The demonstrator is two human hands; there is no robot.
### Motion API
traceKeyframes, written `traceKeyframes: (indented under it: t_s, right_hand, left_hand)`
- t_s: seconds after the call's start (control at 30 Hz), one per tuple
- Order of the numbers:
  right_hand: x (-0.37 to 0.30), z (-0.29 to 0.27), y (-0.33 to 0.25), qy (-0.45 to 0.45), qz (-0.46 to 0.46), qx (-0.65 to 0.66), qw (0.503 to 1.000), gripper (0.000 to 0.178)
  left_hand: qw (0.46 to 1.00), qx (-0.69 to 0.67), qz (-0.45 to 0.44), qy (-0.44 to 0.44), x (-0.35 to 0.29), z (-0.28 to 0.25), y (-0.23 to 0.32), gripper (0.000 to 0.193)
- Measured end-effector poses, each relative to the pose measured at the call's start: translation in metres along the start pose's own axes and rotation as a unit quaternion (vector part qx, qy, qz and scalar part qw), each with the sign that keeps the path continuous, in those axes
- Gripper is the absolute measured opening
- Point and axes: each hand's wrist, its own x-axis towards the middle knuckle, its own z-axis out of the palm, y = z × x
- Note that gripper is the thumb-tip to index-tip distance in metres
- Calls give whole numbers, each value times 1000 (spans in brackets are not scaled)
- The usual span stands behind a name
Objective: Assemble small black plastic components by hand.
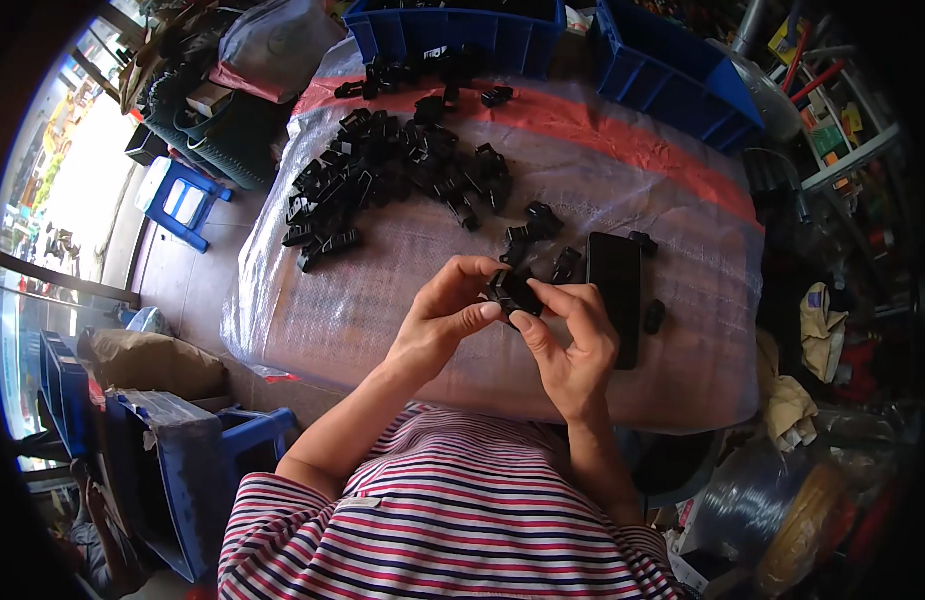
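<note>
Between my two hands, just above the near part of the table, is a small black plastic part (516, 292). My left hand (445, 312) pinches its left side with thumb and forefinger. On the other side, the thumb and fingertips of my right hand (575, 335) grip the same part. A few similar black pieces (533, 225) lie just beyond my fingers. Right of my right hand, a black smartphone (617, 290) lies flat, with one small black piece (654, 317) beside it. Farther left spreads a heap of black plastic parts (368, 170).
The table has a translucent woven plastic cover (383, 270) with a red stripe. Two blue bins (463, 42) (673, 75) stand at its far edge. A blue stool (183, 203) is on the floor to the left. Shelving (853, 160) and a clear spool (743, 500) are on the right.
</note>
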Motion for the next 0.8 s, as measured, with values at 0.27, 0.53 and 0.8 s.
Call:
traceKeyframes:
  t_s: [0.27, 0.53, 0.8]
  right_hand:
    - [-7, 10, 2, -50, -20, -20, 998, 36]
    - [-19, 0, 9, -56, 194, 170, 964, 28]
    - [-19, -74, 43, 48, 107, -276, 954, 23]
  left_hand:
    - [995, 49, 68, 55, -10, 15, -3, 30]
    - [993, -2, 83, 79, -10, 30, -21, 20]
    - [980, -174, 10, 97, 22, -9, -7, 26]
